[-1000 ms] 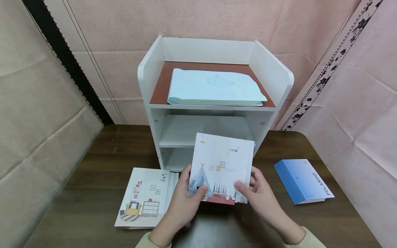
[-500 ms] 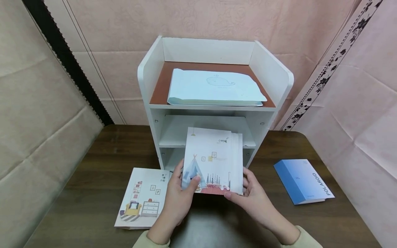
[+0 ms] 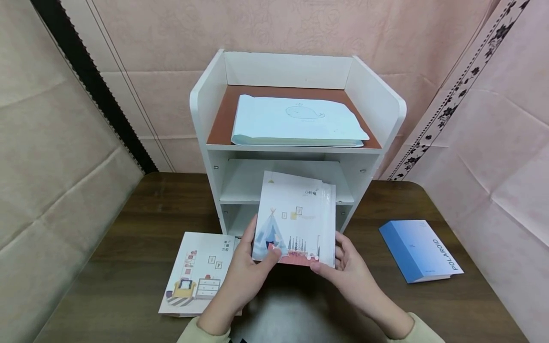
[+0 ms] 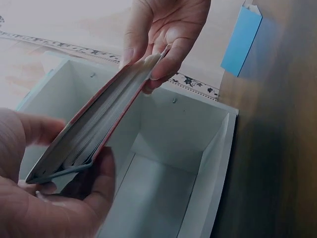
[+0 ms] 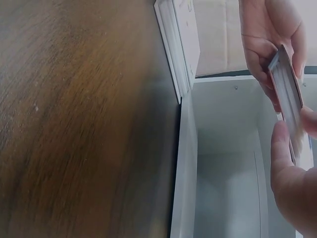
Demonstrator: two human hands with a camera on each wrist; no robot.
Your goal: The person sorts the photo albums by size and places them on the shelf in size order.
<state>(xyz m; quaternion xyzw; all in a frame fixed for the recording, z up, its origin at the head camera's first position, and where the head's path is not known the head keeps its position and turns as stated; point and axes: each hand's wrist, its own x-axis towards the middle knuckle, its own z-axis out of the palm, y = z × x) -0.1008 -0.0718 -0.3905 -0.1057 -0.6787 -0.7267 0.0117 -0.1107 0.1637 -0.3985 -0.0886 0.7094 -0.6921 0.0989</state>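
Note:
Both of my hands hold a white book [image 3: 291, 219] with a blue tent and a pink strip on its cover, in front of the shelf unit. My left hand [image 3: 249, 276] grips its lower left side, thumb on the cover. The right hand [image 3: 349, 271] grips the lower right corner, thumb on the front and fingers behind. In the left wrist view the book's page edges [image 4: 99, 119] show between the two covers. A second white book [image 3: 195, 276], with a chair and drawers drawn on it, lies on the table beside my left hand, which partly covers it.
A small white shelf unit [image 3: 201, 114] stands at the back of the table [image 3: 150, 209]. Pale blue paper with a whale drawing [image 3: 300, 121] lies on its top shelf. To the right is a blue box-like book [image 3: 420, 250] marked POLAROID. Pink curtains [image 3: 287, 28] hang behind.
Both hands have carried the tent book left and a little farther toward the shelf unit. The other book, the blue one and the paper have stayed in place.

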